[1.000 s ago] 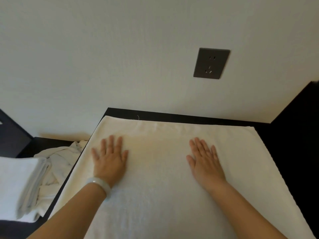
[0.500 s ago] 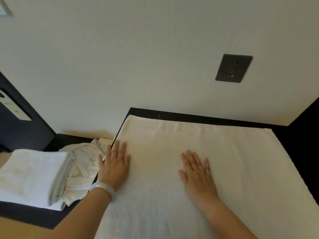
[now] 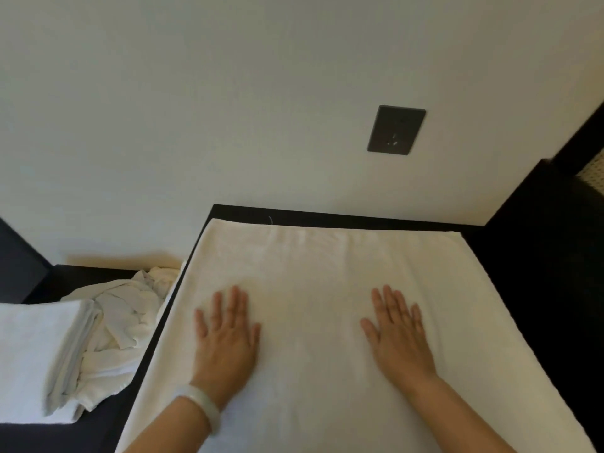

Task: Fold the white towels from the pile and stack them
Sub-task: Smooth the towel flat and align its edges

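Towel [image 3: 310, 263]: white terry, nubbly pile, broad rectangle spread flat on a dark table [image 3: 523, 289], far hem near the wall [image 3: 228, 109], faint creases along that hem. Left hand [image 3: 225, 348]: palm down on the towel's left half, fingers straight and slightly apart, thumb out to the side; pale, smooth, rounded bangle [image 3: 204, 407] at the wrist. Right hand [image 3: 400, 341]: palm down on the right half, fingers straight and close together, thumb spread. Neither hand grips the cloth. Stack [image 3: 36, 358]: folded white towels, squared edges, on a lower dark surface at left. Pile [image 3: 121, 322]: crumpled white cloth, between stack and table. Socket [image 3: 396, 129]: dark matt rectangular plate on the wall. Change from half a second before: the left hand lay at the towel's left edge and now sits further in; the right hand sits further right; both remain flat. The towel lies under all fingertips and runs on past them to the far hem
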Available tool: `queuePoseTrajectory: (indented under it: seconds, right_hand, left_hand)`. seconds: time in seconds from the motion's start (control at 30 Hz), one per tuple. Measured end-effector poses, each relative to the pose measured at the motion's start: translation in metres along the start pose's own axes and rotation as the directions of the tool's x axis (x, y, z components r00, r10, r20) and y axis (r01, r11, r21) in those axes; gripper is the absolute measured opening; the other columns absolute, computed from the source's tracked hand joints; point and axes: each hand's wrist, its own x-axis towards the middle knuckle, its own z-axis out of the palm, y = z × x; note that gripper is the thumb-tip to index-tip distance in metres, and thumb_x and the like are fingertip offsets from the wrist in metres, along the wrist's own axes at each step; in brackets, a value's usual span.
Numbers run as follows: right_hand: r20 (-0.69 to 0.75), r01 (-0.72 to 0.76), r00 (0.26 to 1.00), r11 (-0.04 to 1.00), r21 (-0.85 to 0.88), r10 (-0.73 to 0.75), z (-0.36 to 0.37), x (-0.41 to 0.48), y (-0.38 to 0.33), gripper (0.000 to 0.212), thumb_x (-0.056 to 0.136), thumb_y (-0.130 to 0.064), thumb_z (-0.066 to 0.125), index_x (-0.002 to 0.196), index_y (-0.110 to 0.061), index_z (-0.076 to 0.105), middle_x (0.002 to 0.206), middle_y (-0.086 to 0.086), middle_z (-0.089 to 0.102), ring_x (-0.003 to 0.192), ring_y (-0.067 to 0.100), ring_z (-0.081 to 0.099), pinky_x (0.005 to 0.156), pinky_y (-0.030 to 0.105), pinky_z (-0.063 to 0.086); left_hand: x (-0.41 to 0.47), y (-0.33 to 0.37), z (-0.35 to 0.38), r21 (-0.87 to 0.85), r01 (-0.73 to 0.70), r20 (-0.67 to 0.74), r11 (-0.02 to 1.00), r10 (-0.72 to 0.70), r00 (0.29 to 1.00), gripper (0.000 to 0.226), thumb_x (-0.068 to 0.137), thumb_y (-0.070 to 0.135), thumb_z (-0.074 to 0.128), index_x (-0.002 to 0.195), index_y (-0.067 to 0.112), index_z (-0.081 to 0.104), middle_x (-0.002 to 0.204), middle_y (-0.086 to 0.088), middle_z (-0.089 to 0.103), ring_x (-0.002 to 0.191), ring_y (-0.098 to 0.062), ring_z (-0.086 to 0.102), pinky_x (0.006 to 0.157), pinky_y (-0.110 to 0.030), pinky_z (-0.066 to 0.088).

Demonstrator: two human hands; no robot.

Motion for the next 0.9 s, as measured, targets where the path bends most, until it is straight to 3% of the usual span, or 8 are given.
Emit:
queuePoseTrajectory:
  seconds: [0.1, 0.17, 0.23, 0.4, 0.53, 0.63, 0.8, 0.9]
  right_hand:
    - [-0.021, -0.015, 1.0, 1.0, 0.011, 0.015, 0.003, 0.0, -0.006, 0.065, 0.102, -0.054, 0.016, 0.157, -0.028, -0.009, 0.165, -0.003, -0.013, 0.151, 0.015, -0.015, 0.121, 0.039, -0.013]
    - [0.0, 0.033, 0.999, 0.999, 0.025, -0.033, 0.0, 0.002, 0.0, 0.064, 0.103, -0.053, 0.019, 0.157, -0.03, -0.007, 0.164, -0.005, -0.014, 0.151, 0.014, -0.016, 0.121, 0.037, -0.015]
    - [0.028, 0.131, 0.991, 0.987, 0.088, -0.134, -0.004, 0.002, 0.015, 0.06, 0.105, -0.048, 0.022, 0.157, -0.031, -0.002, 0.163, -0.009, -0.012, 0.15, 0.01, -0.015, 0.12, 0.031, -0.016]
    - [-0.01, 0.231, 0.973, 0.969, 0.082, -0.231, -0.009, -0.017, 0.093, 0.054, 0.107, -0.037, 0.023, 0.154, -0.031, -0.003, 0.158, -0.02, -0.013, 0.148, -0.002, -0.012, 0.119, 0.022, -0.014]
    - [0.009, -0.068, 0.998, 0.994, 0.083, 0.067, -0.02, -0.016, 0.144, 0.056, 0.107, -0.042, 0.019, 0.155, -0.033, -0.008, 0.163, -0.014, -0.012, 0.148, 0.002, -0.017, 0.122, 0.032, -0.011]
    - [0.035, -0.311, 0.95, 0.948, 0.073, 0.309, -0.03, 0.003, 0.132, 0.059, 0.105, -0.047, 0.016, 0.157, -0.029, -0.006, 0.165, -0.004, -0.013, 0.151, 0.015, -0.017, 0.121, 0.046, -0.013]
    - [-0.006, 0.164, 0.986, 0.986, 0.003, -0.164, -0.003, -0.014, 0.079, 0.064, 0.099, -0.057, 0.015, 0.157, -0.033, 0.004, 0.163, -0.011, -0.007, 0.151, 0.013, -0.011, 0.119, 0.042, -0.016]
    - [-0.024, -0.17, 0.985, 0.985, -0.019, 0.17, -0.006, -0.015, 0.123, 0.06, 0.103, -0.054, 0.014, 0.155, -0.036, -0.009, 0.164, -0.009, -0.012, 0.151, 0.013, -0.013, 0.121, 0.045, -0.01]
  left_hand:
    - [0.006, 0.077, 0.004, -0.038, -0.321, -0.057, 0.946, 0.318, 0.946, 0.066, 0.094, 0.049, 0.014, 0.153, 0.023, 0.031, 0.16, -0.004, 0.022, 0.148, -0.031, 0.02, 0.117, -0.06, 0.016]
    - [0.011, 0.118, 0.015, -0.014, -0.448, -0.03, 0.894, 0.448, 0.894, 0.065, 0.095, 0.052, 0.007, 0.156, 0.031, 0.014, 0.163, 0.002, -0.001, 0.151, -0.028, -0.003, 0.118, -0.059, -0.003]
    - [0.017, 0.131, 0.021, 0.027, -0.426, -0.007, 0.904, 0.426, 0.905, 0.066, 0.093, 0.053, 0.005, 0.156, 0.034, 0.008, 0.162, 0.004, -0.008, 0.15, -0.026, -0.009, 0.115, -0.059, -0.008]
    - [0.016, 0.13, 0.025, 0.025, -0.421, -0.063, 0.907, 0.422, 0.905, 0.06, 0.092, 0.046, 0.033, 0.147, 0.026, 0.044, 0.156, -0.001, 0.036, 0.144, -0.027, 0.032, 0.11, -0.06, 0.017]
    - [0.015, 0.129, 0.027, 0.035, -0.431, -0.094, 0.902, 0.432, 0.897, 0.06, 0.092, 0.044, 0.032, 0.146, 0.021, 0.046, 0.155, -0.002, 0.037, 0.143, -0.027, 0.034, 0.11, -0.059, 0.018]
    - [0.015, 0.129, 0.027, 0.04, -0.43, -0.123, 0.902, 0.432, 0.893, 0.061, 0.092, 0.043, 0.032, 0.146, 0.017, 0.045, 0.154, -0.002, 0.038, 0.142, -0.028, 0.034, 0.11, -0.058, 0.018]
    - [0.016, 0.128, 0.029, 0.036, -0.43, -0.14, 0.902, 0.43, 0.892, 0.061, 0.096, 0.042, 0.028, 0.147, 0.011, 0.042, 0.155, -0.003, 0.036, 0.143, -0.027, 0.033, 0.111, -0.055, 0.015]
    - [0.017, 0.129, 0.03, 0.037, -0.424, -0.152, 0.905, 0.425, 0.893, 0.061, 0.097, 0.042, 0.025, 0.148, 0.011, 0.039, 0.156, -0.004, 0.033, 0.144, -0.027, 0.03, 0.112, -0.055, 0.015]
